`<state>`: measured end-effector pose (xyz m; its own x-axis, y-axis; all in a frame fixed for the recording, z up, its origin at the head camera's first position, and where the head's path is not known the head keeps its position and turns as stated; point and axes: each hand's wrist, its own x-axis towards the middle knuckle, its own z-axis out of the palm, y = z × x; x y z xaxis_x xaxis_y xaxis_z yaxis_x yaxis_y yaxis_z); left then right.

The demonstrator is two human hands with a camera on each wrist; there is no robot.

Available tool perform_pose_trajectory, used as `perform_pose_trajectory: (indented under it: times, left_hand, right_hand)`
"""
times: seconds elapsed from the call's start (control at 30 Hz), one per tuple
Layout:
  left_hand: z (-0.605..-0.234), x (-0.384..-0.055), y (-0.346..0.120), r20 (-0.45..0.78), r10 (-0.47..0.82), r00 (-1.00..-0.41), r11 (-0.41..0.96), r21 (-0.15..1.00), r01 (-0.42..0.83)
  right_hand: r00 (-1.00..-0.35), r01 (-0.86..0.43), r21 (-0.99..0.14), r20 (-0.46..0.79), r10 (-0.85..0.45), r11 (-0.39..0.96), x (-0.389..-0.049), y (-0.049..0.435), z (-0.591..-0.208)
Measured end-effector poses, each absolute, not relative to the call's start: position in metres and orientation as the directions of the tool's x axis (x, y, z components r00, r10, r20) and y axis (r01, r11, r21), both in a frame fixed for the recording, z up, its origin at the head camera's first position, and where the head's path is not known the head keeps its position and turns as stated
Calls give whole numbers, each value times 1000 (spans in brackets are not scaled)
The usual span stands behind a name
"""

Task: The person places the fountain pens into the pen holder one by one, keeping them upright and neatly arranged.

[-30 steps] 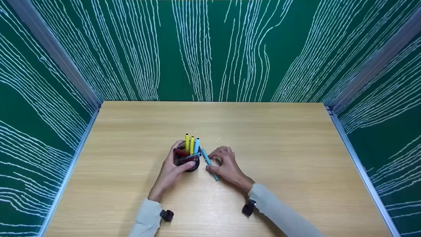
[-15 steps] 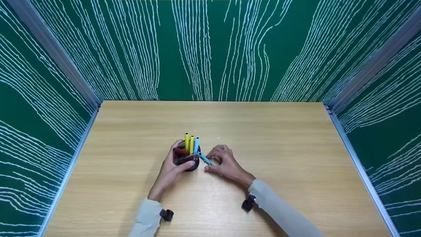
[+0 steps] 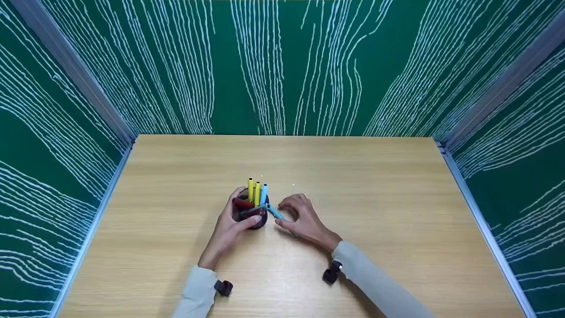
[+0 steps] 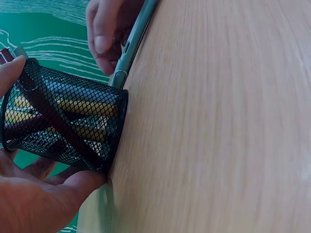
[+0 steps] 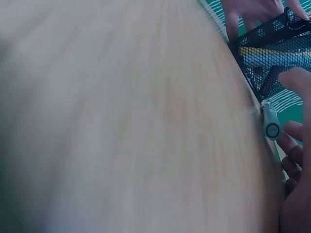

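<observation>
My left hand [image 3: 229, 227] grips a black mesh pen cup [image 4: 73, 131] standing upright on the table, its thumb and fingers around the sides. Two yellow pens [image 3: 250, 190], a light blue pen [image 3: 264, 194] and dark red pens [image 3: 242, 203] stick out of its mouth. A teal pen [image 3: 276, 213] lies on the table just right of the cup, one end close to its base. My right hand [image 3: 304, 221] is around this pen, thumb and bent fingers spread apart. In the right wrist view, the fingers [image 5: 291, 145] are beside the pen's round end, with the thumb raised away from it.
The wooden table [image 3: 375, 198] extends around both hands. Green panels [image 3: 291, 66] with white wavy lines stand behind and at both sides, with metal posts at the corners. Tiny pale specks [image 3: 293, 184] lie beyond the right hand.
The teal pen has turned, its near end swinging right under my right hand and its far end shifting down beside the cup. The right hand has shifted slightly; the left hand and cup stay put.
</observation>
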<state>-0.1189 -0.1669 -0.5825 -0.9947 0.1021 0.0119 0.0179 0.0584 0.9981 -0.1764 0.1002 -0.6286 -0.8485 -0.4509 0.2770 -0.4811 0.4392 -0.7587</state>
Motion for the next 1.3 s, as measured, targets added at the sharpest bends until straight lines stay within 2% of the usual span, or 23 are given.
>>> perform_pose_trajectory:
  times: [0.43, 0.7, 0.97, 1.3]
  left_hand:
    - [-583, -119, -167, 1, 77, -997, 88, 996, 8]
    - [-583, -119, -168, 1, 80, -997, 88, 996, 8]
    - [-582, -119, -167, 26, 98, -995, 47, 998, 31]
    - [-584, -119, -167, 36, 96, -995, 67, 997, 43]
  right_hand:
    - [-802, -579, -643, 337, -492, 502, -175, 102, -632]
    - [-834, -546, -619, 335, -439, 565, -173, 95, -632]
    - [-879, -473, -656, 313, -358, 588, -171, 88, -634]
    - [-886, -464, -678, 346, -309, 570, -168, 90, -633]
